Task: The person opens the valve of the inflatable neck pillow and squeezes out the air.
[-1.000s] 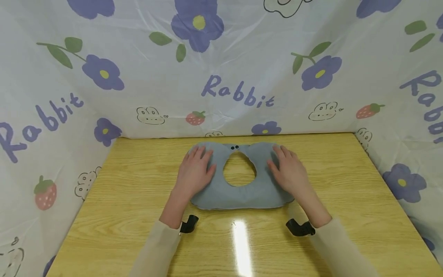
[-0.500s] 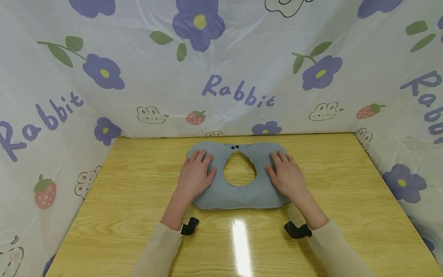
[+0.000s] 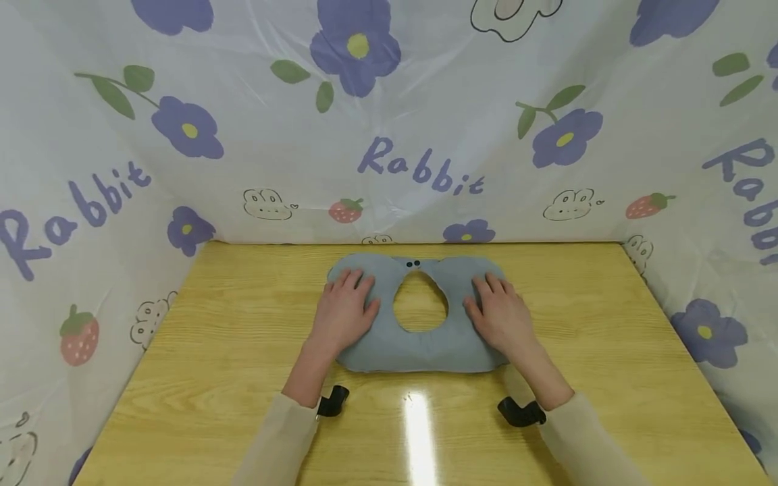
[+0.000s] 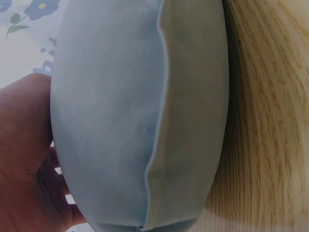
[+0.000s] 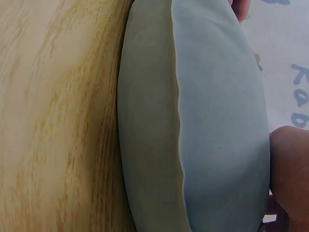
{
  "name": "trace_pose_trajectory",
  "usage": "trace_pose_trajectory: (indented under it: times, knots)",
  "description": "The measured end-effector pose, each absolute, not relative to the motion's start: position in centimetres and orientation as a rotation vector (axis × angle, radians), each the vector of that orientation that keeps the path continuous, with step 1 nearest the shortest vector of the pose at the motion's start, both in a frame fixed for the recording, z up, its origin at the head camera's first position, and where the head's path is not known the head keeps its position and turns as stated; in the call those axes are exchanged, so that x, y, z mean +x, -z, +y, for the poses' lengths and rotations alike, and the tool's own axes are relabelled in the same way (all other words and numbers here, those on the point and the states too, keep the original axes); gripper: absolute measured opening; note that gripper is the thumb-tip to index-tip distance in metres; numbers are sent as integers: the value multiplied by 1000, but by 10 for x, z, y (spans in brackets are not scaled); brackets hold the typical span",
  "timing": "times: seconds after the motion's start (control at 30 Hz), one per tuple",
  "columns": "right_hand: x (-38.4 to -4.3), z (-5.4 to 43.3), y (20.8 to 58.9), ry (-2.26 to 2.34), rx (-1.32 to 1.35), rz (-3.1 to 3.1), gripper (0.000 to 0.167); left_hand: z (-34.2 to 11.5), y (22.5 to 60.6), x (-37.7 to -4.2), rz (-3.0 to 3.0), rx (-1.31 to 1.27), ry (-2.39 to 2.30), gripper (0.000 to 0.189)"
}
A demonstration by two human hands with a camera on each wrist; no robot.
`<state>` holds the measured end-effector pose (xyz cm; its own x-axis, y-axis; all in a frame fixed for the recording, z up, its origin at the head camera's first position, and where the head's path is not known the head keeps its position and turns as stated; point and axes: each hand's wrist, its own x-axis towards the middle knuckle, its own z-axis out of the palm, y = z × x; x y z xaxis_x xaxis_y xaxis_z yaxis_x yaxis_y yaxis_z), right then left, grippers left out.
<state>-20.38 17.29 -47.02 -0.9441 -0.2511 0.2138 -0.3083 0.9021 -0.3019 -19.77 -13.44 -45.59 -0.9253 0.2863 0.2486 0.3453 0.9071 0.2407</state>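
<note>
Head view: A person's left hand (image 3: 342, 314) and right hand (image 3: 501, 314) rest, fingers loosely spread, on the left and right sides of a blue-gray neck pillow (image 3: 419, 354) lying on a wood-grain table (image 3: 213, 351), its black snaps (image 3: 413, 264) at the far edge. Left wrist view: A seam (image 4: 167, 72) crosses the pillow's near side, the hand against its top. Right wrist view: The right hand touches the same upper face.

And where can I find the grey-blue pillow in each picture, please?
Head: the grey-blue pillow lies just below centre.
Left wrist: it spans top to bottom, slightly left of centre.
Right wrist: top to bottom, slightly right of centre.
Shared landmark: the wooden table.
</note>
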Motion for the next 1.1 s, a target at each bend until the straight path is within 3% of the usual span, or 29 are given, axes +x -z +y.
trace_pose_trajectory:
  times: [0.4, 1.1]
  knots:
    - [-208, 175, 468, -482, 423, -2865, 49, -135, 455, -204, -2851, -486, 460, 42]
    - [-180, 169, 464, -487, 509, -2798, 52, -142, 450, -161, -2782, -481, 398, 47]
